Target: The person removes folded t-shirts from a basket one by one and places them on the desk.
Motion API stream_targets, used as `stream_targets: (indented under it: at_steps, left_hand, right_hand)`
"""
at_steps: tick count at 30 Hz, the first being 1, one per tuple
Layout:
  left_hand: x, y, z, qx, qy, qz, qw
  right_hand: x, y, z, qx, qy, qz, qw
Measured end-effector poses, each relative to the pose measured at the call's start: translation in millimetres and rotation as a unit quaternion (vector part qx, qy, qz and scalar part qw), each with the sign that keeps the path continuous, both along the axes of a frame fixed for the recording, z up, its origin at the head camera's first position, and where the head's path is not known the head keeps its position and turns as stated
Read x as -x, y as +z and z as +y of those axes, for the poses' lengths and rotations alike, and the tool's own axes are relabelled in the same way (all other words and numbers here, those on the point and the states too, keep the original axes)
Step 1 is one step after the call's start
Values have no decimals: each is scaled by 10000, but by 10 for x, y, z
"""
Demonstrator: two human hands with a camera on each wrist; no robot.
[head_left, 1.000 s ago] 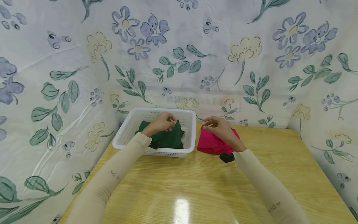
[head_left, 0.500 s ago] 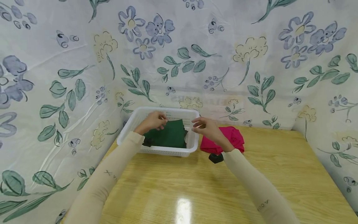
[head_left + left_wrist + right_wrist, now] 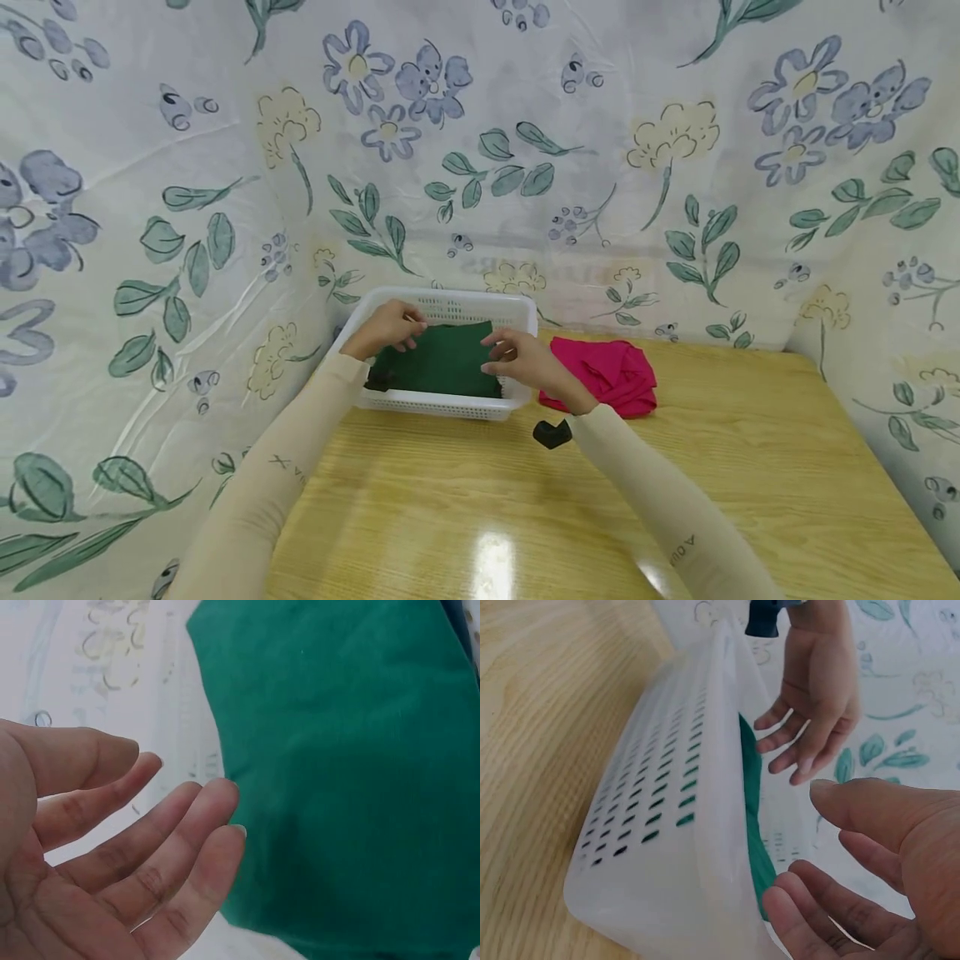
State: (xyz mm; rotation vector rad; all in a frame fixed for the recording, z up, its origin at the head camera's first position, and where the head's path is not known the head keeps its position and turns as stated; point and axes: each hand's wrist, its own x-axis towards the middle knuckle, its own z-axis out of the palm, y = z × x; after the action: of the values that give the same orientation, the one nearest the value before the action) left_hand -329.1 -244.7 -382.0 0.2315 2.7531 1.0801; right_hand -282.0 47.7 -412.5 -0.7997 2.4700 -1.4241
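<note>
A folded dark green cloth [image 3: 446, 362] lies in a white plastic basket [image 3: 435, 406] with perforated walls. My left hand [image 3: 388, 327] hovers over the cloth's left part, fingers loosely bent and holding nothing. In the left wrist view, the left hand [image 3: 127, 847] has its fingertips at the edge of the green cloth [image 3: 345, 780]; whether they touch it, I cannot tell. Above the basket's right side is my right hand [image 3: 525, 360], its thumb and fingers spread apart with nothing between them. The right wrist view has this hand [image 3: 862, 877] beside the basket's rim [image 3: 724, 787].
A bundled bright pink cloth [image 3: 607, 375] lies on the wooden table [image 3: 450, 483], right of the basket. Flower-patterned fabric [image 3: 480, 225] hangs close behind the basket and along both sides. A dark device [image 3: 552, 434] sits at the right wrist.
My right hand has moved left, from over the pink cloth to over the basket's right side. My left hand has shifted left, uncovering more of the green cloth.
</note>
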Motion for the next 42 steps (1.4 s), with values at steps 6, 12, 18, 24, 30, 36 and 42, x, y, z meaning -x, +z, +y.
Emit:
stream_targets:
  at_steps: [6, 12, 18, 24, 30, 36, 42]
  left_hand:
    - [2, -17, -119, 38, 171, -153, 9997]
    - [-8, -9, -201, 136, 234, -477, 9985]
    - [-16, -11, -302, 297, 253, -734, 9965]
    - [-25, -24, -360, 389, 130, -1490, 9880]
    - [-33, -44, -363, 389, 75, -1726, 9842]
    - [-40, -38, -374, 318, 45, -1830, 9826]
    - [-40, -21, -379, 359, 54, -1918, 9808]
  right_hand:
    - [-30, -57, -139, -280, 85, 138, 9995]
    - [-41, -54, -263, -299, 25, -4, 9995]
    - [-35, -61, -378, -672, -249, 2, 9974]
    - [-49, -66, -444, -840, -663, -211, 9940]
    - [-66, -82, -479, -806, -821, -729, 9907]
    - [-43, -107, -499, -611, -949, -1013, 9884]
    - [0, -142, -512, -287, -1095, -1142, 9870]
